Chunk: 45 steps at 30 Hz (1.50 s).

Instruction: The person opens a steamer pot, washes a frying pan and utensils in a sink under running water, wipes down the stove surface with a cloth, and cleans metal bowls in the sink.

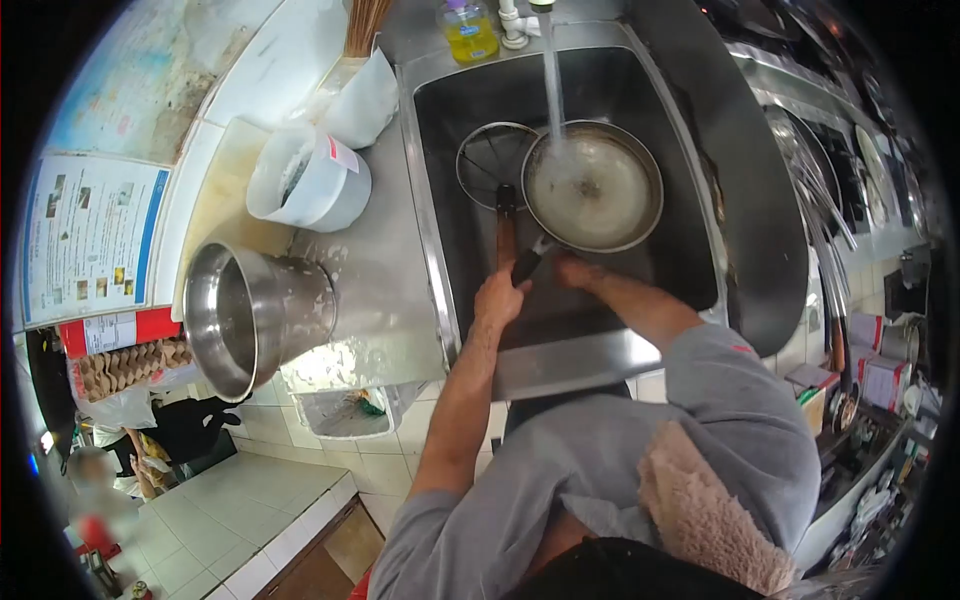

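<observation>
Sink: pan inside, from where I stand | pan: wetted, cloudy water pooled, not emptied; remaining work, can't tell | tap stream: running into it | left hand: clenched round pan handle | right hand: near pan, grip unclear

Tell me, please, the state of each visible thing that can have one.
Tap: running.
Pan: under the stream, wet inside.
Left hand: closed on the pan's handle.
Right hand: beside the pan, grip unclear.
Sink: not filled.
White bucket: uncovered.
Steel pot: uncovered.
Bottle: upright, part-filled with yellow liquid.
</observation>
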{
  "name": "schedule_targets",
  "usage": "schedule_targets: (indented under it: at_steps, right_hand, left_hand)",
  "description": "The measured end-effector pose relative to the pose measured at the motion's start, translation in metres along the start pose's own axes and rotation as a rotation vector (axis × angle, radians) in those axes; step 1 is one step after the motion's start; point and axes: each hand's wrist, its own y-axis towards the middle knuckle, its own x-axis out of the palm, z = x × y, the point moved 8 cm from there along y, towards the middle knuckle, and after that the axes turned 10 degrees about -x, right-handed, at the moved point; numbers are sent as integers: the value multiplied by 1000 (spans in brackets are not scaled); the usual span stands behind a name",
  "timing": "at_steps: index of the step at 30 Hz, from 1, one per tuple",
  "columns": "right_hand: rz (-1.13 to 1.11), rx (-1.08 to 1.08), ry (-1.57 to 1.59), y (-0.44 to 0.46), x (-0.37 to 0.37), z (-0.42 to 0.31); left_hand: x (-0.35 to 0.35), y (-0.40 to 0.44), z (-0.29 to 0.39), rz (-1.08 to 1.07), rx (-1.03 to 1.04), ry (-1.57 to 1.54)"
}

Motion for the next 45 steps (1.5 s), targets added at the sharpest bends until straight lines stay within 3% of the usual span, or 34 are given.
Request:
schedule_targets:
  at_steps: [7, 18, 33, 45]
  right_hand:
    - [-16, 31, 18, 96, 52, 50]
    - [-41, 60, 9, 139, 94, 68]
    - [-86, 48, -6, 126, 98, 66]
    - [-115, 20, 29, 27, 56, 54]
  left_hand:
    - [-12, 4, 7, 61, 12, -27]
    - [-7, 12, 1, -7, -15, -40]
    - [-10, 10, 3, -50, -34, -23]
    - [-5, 9, -1, 20, 20, -13]
